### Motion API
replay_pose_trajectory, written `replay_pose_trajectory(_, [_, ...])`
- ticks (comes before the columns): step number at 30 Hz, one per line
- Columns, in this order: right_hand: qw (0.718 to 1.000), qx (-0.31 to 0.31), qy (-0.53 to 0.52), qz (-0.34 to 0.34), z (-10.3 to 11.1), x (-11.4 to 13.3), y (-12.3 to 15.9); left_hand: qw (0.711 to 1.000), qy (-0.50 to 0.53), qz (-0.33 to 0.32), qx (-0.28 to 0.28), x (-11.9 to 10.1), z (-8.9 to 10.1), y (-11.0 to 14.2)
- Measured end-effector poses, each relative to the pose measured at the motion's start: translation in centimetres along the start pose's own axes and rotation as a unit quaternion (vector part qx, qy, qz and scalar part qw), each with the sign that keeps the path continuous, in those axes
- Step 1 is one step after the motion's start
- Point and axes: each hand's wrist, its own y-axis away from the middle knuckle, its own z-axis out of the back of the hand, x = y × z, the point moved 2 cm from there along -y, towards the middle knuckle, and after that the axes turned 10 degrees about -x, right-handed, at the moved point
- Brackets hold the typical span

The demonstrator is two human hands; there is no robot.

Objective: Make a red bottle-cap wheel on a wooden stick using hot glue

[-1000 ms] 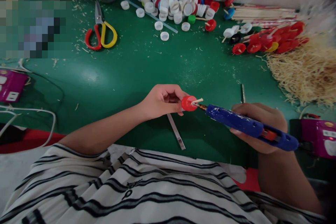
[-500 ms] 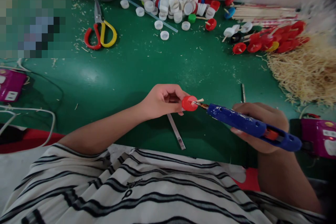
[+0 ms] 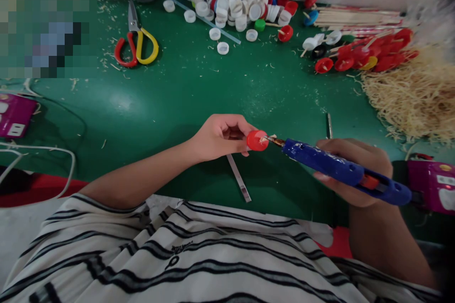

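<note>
My left hand [image 3: 220, 138] pinches a red bottle cap [image 3: 256, 140] between thumb and fingers, its outer face turned to the right. A bit of pale stuff shows at the cap's centre; a thin wooden stick there is mostly hidden. In my right hand [image 3: 355, 165] I grip a blue tool like a soldering iron [image 3: 322, 161], with a narrow, browned metal tip and an orange part in its handle. Its tip is at the middle of the cap; whether it touches, I cannot tell. Beneath my left hand, a flat silvery strip [image 3: 239, 177] lies on the green table [image 3: 177, 90].
Loose bottle caps [image 3: 227, 2] are heaped at the back. Red-and-yellow scissors [image 3: 137, 38] lie left. At the right are capped sticks [image 3: 377, 52], wooden sticks [image 3: 359, 16] and wood shavings [image 3: 415, 94]. Purple boxes [image 3: 432, 184] and cables [image 3: 53, 149] flank me.
The blue tool has shifted slightly to the right, its tip moving a little toward the cap's right side. My left hand and the red cap have barely moved.
</note>
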Motion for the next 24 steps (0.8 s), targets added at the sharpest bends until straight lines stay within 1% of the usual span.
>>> replay_pose_trajectory(7, [1.0, -0.012, 0.008, 0.024, -0.04, -0.11, -0.04, 1.0, 0.004, -0.01, 0.006, 0.01, -0.01, -0.01])
replay_pose_trajectory(12, [1.0, -0.003, 0.017, 0.018, 0.12, -0.07, -0.06, 1.0, 0.001, -0.007, 0.003, 0.11, 0.04, 0.01])
replay_pose_trajectory(24, [1.0, -0.022, 0.003, -0.004, 0.33, -0.44, 0.5, 1.0, 0.01, -0.015, 0.004, 0.03, -0.01, -0.01])
